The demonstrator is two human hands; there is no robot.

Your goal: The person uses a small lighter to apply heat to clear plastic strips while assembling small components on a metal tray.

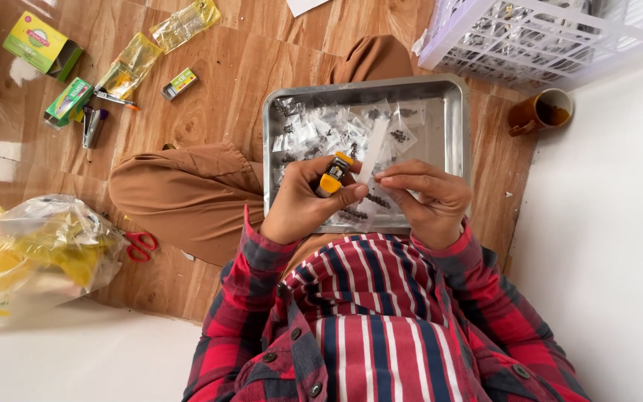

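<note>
Position: the person sits cross-legged on the wooden floor (pixel 225 82) with a steel tray (pixel 455 126) across the lap. The tray holds many small clear bags of dark small parts (pixel 314 134), heaped toward its far left corner and centre.

Left hand (pixel 303 205): fingers closed around a small yellow lighter (pixel 331 179), held upright over the near edge of the tray, its top pointing at the bag held beside it.

Right hand (pixel 426 201): thumb and fingers pinched together on a narrow clear bag (pixel 372 160), which stands up over the near half of the tray. Its lower end, with dark parts inside, sits between the two hands, just beside the lighter.

Step in hand, as judged: sealing the bag with the lighter. No flame can be made out.

The next move calls for a steady pinch, the bag's edge brought briefly to the lighter's top, and the fingertips kept off the heat; plastic this thin would likely shrink or burn through if held too long.

Surroundings: a white plastic crate (pixel 560 37) and a brown mug (pixel 541 112) lie beyond the tray's far right corner; red scissors (pixel 141 244) and a bag of yellow packets (pixel 31 257) lie on the floor to the left
</note>
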